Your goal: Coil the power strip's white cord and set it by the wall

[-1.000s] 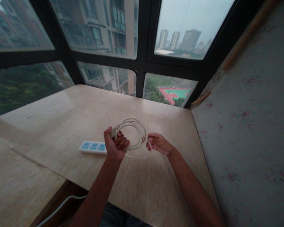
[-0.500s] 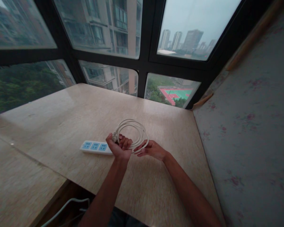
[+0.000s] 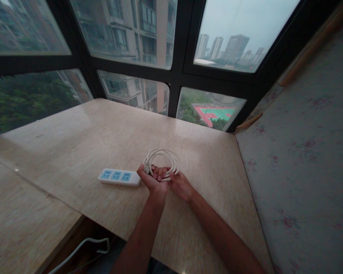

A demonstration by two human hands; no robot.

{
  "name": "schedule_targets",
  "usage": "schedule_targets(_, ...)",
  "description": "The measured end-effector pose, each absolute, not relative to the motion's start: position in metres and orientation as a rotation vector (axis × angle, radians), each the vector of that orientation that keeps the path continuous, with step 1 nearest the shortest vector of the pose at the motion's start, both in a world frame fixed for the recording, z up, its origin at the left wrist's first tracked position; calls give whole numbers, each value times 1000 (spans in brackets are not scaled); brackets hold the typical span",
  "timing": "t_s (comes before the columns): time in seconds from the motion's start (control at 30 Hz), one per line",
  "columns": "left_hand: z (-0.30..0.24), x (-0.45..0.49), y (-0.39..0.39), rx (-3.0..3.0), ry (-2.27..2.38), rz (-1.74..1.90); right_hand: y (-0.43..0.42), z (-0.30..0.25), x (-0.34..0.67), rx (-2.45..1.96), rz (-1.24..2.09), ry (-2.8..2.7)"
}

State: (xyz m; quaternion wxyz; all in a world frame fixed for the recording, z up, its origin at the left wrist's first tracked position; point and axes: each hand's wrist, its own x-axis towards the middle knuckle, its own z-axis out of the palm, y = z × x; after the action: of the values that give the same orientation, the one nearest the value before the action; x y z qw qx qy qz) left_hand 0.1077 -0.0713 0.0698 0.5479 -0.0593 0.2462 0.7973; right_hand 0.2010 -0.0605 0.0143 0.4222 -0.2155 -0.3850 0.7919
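A white power cord (image 3: 161, 150), wound into several loops, is held above the tabletop. My left hand (image 3: 156, 182) is closed round the lower left of the coil, with the pale plug (image 3: 146, 166) by its thumb. At the coil's lower right, my right hand (image 3: 181, 185) pinches the loops, its fingers against those of the left. Left of both hands lies a white power strip (image 3: 119, 177) with blue socket faces, flat on the table; its right end is close to my left hand.
The marbled beige tabletop (image 3: 74, 152) reaches to dark-framed windows (image 3: 175, 95). A flower-patterned wall (image 3: 297, 171) bounds the right side. Below the table's front edge, a white bent tube or cable (image 3: 82, 243) shows in a dark opening.
My left hand has moved right with the coil, away from the power strip, whose right end now shows. My right hand has closed in on the coil and the left hand.
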Motion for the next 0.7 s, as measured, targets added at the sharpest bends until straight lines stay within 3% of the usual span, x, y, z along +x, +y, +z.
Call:
schedule_targets(0.2,68,116,-78,-147,610,1833,-62,15,193,-584,1816,-712)
schedule_targets(0.7,64,104,-94,-25,896,1680,-64,17,193,-499,1813,-509)
